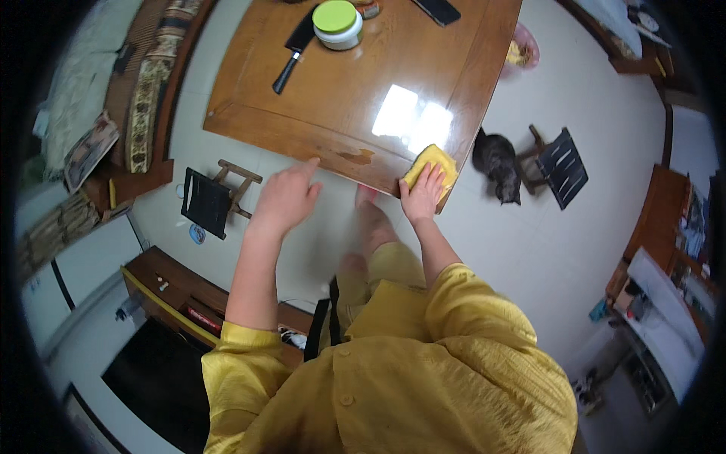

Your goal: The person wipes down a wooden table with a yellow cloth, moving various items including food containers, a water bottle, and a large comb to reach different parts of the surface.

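Observation:
My right hand point(423, 193) presses a folded yellow cloth point(442, 160) onto the near right corner of the brown wooden table point(302, 106). Its fingers lie over the cloth. At the table's near edge, my left hand point(286, 198) reaches forward with the index finger stretched out and the thumb apart, and I see nothing in it. The fingertip is at the edge; whether it touches the wood I cannot tell. Between the hands, the tabletop has a darker, worn-looking patch point(344, 153).
A cleaver point(293, 57) and a white tub with a green lid point(338, 26) are far left on the table, a black phone point(439, 9) at the far edge. A dark cat point(497, 163) is right of the table by a folding stool point(561, 168). Another stool point(206, 201) stands left.

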`<state>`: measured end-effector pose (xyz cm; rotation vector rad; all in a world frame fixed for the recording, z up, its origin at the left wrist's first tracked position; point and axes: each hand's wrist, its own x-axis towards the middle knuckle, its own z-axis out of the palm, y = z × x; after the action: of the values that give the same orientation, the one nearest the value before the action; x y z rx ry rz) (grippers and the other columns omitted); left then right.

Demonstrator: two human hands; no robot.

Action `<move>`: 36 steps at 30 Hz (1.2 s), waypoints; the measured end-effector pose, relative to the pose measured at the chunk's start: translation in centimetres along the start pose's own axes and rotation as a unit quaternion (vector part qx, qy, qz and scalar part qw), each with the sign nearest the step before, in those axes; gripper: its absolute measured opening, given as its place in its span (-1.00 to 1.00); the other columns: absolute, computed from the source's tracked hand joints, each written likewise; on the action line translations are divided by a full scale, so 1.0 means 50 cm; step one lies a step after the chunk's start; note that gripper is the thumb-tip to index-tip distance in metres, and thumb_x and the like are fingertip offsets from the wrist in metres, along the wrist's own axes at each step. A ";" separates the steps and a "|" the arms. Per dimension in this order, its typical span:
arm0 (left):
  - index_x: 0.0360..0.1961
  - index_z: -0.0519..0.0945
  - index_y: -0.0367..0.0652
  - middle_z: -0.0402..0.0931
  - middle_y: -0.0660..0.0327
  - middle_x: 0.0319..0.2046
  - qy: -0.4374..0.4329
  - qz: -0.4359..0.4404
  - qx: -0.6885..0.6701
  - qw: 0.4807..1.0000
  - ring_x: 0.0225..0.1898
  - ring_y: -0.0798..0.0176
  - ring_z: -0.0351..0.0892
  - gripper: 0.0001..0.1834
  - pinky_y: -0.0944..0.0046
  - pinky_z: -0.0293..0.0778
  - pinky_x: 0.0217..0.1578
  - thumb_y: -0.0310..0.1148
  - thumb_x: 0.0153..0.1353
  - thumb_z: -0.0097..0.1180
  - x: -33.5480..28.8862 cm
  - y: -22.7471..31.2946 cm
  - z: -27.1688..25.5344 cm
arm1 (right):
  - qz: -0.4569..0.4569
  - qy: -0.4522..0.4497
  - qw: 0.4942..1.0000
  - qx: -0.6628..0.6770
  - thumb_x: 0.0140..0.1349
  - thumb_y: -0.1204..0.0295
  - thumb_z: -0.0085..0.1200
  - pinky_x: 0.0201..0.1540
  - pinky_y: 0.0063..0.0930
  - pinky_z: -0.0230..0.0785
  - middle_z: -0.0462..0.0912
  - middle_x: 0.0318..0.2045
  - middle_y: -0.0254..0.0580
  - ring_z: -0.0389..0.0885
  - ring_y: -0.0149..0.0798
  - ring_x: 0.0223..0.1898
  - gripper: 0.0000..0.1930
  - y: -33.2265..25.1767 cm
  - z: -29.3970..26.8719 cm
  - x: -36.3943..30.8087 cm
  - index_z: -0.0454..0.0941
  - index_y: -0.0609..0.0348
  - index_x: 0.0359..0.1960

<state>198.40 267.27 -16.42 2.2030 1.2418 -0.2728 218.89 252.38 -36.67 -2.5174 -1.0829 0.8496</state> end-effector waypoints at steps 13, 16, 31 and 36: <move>0.09 0.41 -0.24 0.32 -0.05 0.14 0.061 0.052 -0.030 0.996 0.16 -0.10 0.30 -0.59 0.07 0.25 0.16 -0.45 0.17 0.00 0.242 -0.320 0.074 | 0.036 0.211 0.965 -0.153 0.30 0.29 -0.20 0.37 0.04 -0.34 -0.04 0.38 0.03 -0.17 0.17 0.39 -0.42 -0.004 0.049 0.084 0.04 0.16 0.34; 0.18 0.32 -0.20 0.19 -0.06 0.23 0.132 0.066 -0.008 0.989 0.26 -0.14 0.16 -0.51 0.05 0.16 0.23 -0.47 0.18 -0.01 0.305 -0.378 0.073 | 0.125 0.305 0.938 -0.106 0.33 0.38 -0.26 0.36 0.04 -0.28 0.06 0.35 0.01 -0.10 0.17 0.38 -0.51 -0.036 0.032 0.160 0.13 0.15 0.30; 0.28 0.20 -0.10 0.02 0.15 0.34 -0.043 0.394 0.234 0.888 0.37 0.03 -0.06 -0.37 -0.06 -0.09 0.33 -0.41 0.15 0.01 0.379 -0.433 -0.013 | -0.124 0.045 0.974 -0.182 0.24 0.16 -0.06 0.32 0.02 -0.05 0.15 0.33 -0.10 0.07 0.11 0.33 -0.44 -0.284 0.180 -0.023 0.20 -0.14 0.30; 0.27 0.22 -0.07 0.01 0.18 0.34 -0.018 0.359 0.282 0.890 0.38 0.07 -0.10 -0.38 -0.09 -0.10 0.33 -0.40 0.15 0.02 0.375 -0.439 0.020 | 0.173 0.334 0.906 -0.194 0.28 0.14 -0.11 0.29 0.00 0.00 0.16 0.32 -0.08 0.11 0.13 0.31 -0.47 -0.143 0.112 0.091 0.23 -0.09 0.28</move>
<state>190.43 288.63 -34.14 2.9559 0.2511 -0.3955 213.89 260.71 -39.68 -3.0136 -0.6176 -0.2286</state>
